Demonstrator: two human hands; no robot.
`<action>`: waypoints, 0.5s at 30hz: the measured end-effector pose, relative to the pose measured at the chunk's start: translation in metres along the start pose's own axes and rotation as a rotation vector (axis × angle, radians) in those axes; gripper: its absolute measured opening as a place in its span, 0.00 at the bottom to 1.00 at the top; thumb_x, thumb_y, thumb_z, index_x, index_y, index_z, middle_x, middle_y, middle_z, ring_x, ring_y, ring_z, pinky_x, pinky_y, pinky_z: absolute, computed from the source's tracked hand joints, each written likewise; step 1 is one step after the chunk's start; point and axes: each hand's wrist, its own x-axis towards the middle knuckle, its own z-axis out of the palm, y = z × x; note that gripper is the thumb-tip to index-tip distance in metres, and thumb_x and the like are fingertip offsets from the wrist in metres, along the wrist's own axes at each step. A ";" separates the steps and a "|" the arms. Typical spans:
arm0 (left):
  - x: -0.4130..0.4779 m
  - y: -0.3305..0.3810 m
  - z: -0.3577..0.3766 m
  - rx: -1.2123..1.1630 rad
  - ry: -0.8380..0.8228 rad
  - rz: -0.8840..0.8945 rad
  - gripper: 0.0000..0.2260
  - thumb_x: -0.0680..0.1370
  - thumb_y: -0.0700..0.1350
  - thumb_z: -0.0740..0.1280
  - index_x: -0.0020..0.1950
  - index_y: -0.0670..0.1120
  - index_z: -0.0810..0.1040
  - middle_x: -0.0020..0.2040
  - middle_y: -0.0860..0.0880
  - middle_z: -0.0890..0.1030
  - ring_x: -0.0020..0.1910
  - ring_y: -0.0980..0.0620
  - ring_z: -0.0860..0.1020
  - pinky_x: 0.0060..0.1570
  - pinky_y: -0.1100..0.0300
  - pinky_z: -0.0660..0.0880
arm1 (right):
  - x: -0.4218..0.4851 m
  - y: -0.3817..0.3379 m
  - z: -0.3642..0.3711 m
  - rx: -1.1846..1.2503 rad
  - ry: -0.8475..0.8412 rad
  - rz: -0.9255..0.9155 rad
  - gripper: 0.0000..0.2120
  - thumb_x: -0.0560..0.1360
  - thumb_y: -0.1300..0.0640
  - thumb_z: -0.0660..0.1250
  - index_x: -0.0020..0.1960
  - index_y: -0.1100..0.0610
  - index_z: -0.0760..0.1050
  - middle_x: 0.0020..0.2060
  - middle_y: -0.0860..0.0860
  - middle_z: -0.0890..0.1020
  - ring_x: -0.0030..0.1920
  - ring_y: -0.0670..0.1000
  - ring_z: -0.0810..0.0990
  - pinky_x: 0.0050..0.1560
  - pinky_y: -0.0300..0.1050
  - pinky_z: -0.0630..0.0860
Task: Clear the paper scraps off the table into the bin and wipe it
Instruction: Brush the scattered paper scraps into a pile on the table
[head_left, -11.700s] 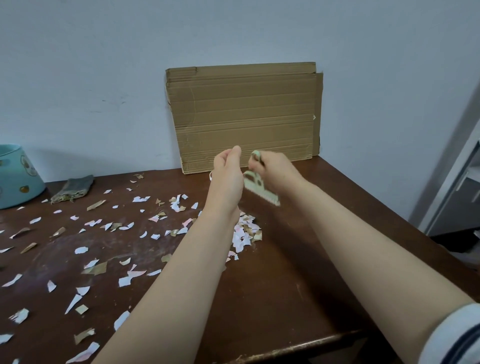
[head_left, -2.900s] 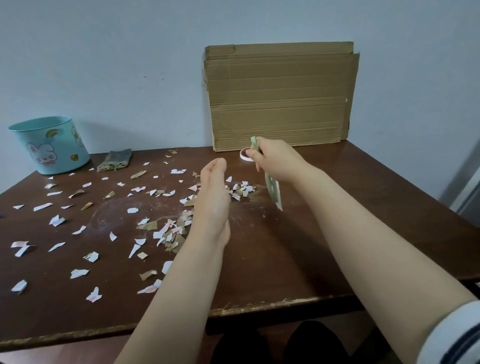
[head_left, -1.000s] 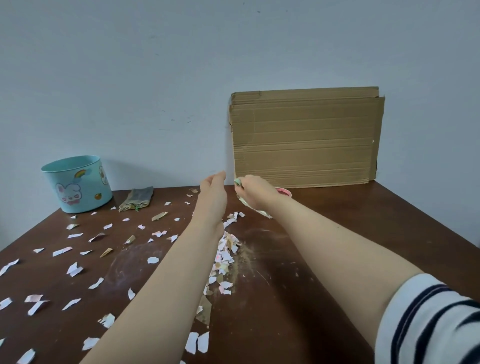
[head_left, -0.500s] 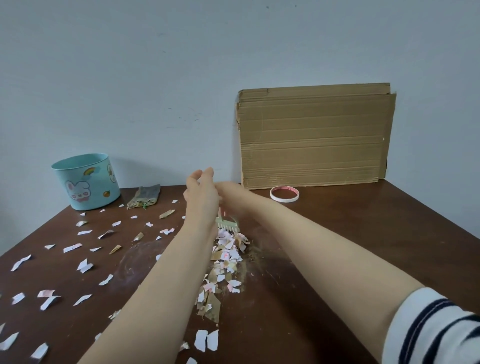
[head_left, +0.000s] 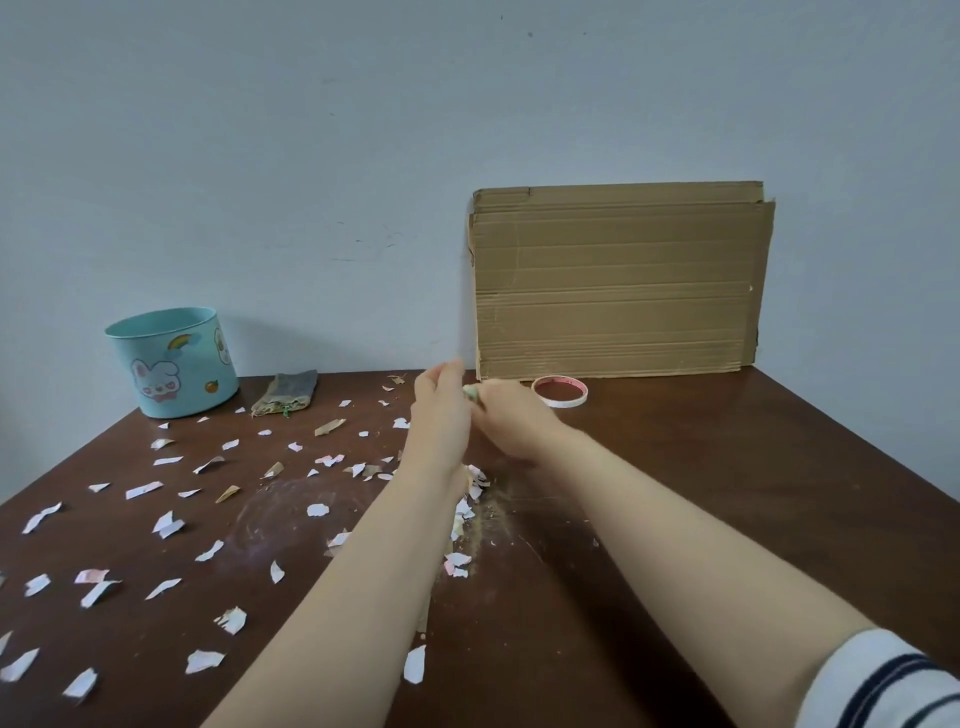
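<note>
Right hand (head_left: 511, 422) grips a brush (head_left: 470, 393); left hand (head_left: 439, 413) stands open beside it. A hard sweep could fling scraps (head_left: 318, 510) off the table's (head_left: 727, 493) front edge.

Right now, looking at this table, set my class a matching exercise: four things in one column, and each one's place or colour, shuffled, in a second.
Things:
1 bin
2 cardboard
3 tape roll
4 cloth

Descriptions:
A stands against the wall
B light blue
C lies crumpled just right of the bin
D lies flat in front of the cardboard

Pairs: 1-B, 2-A, 3-D, 4-C.
</note>
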 end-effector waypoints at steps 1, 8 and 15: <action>-0.002 0.000 0.001 -0.019 0.004 -0.007 0.15 0.79 0.54 0.57 0.64 0.53 0.68 0.63 0.49 0.70 0.58 0.51 0.70 0.56 0.56 0.66 | 0.000 -0.006 0.004 0.030 -0.021 -0.024 0.13 0.78 0.52 0.52 0.45 0.57 0.72 0.46 0.56 0.79 0.47 0.58 0.77 0.42 0.49 0.70; -0.018 -0.002 0.002 -0.064 0.031 0.041 0.11 0.79 0.54 0.58 0.59 0.53 0.69 0.62 0.49 0.71 0.59 0.51 0.72 0.56 0.55 0.67 | -0.018 -0.004 -0.030 0.270 0.054 0.005 0.12 0.80 0.55 0.56 0.43 0.60 0.73 0.36 0.53 0.76 0.34 0.53 0.73 0.37 0.46 0.69; -0.025 -0.005 0.009 -0.093 -0.011 -0.008 0.10 0.80 0.54 0.58 0.59 0.53 0.69 0.55 0.54 0.72 0.59 0.53 0.70 0.53 0.57 0.64 | -0.031 0.044 -0.035 -0.194 0.160 0.206 0.15 0.82 0.55 0.51 0.52 0.62 0.74 0.52 0.61 0.80 0.52 0.61 0.77 0.47 0.48 0.69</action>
